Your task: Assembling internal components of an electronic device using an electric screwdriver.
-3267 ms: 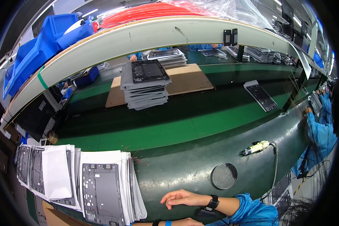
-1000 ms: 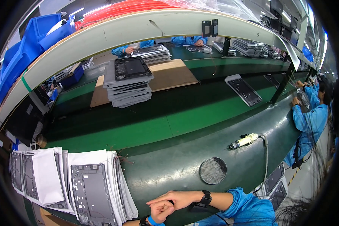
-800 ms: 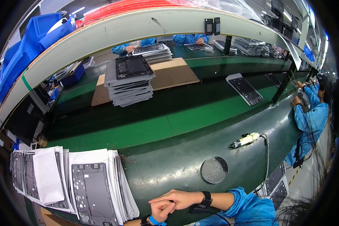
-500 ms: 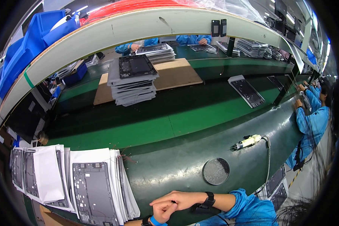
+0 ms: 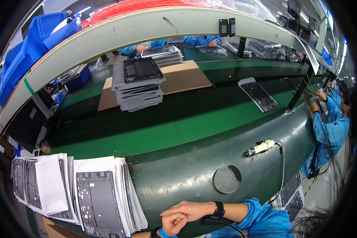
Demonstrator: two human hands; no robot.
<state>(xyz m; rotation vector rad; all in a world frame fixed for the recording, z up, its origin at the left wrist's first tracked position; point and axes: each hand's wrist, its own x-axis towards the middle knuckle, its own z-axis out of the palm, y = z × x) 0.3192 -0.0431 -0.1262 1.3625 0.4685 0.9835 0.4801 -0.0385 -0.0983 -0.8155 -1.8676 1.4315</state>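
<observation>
Near the front edge, my two bare hands rest together over the dark green bench [image 5: 178,170]. My right hand [image 5: 191,210] reaches leftward with its fingers stretched out and its back upward; some of its fingers are hidden behind my left hand. My left hand [image 5: 173,223], its fingers curled in, lies against the right one, and I see nothing held in it. A black band sits on my right wrist, a blue and a black one on my left. To their left lies a spread stack of dark tablet housings [image 5: 98,202] interleaved with white sheets.
A round mesh-patterned dish [image 5: 227,179] and a yellowish electric screwdriver [image 5: 261,148] with a cord lie right of centre. Beyond, a tall housing stack [image 5: 141,89] stands on a brown board [image 5: 190,79]. A single housing [image 5: 258,95] lies farther right. A pale shelf beam [image 5: 146,29] crosses above; co-workers sit beyond.
My left hand's fingers have shifted slightly against the right hand, while the right arm stays nearly still. A co-worker's arms at the right have moved a little. The bench items stay put.
</observation>
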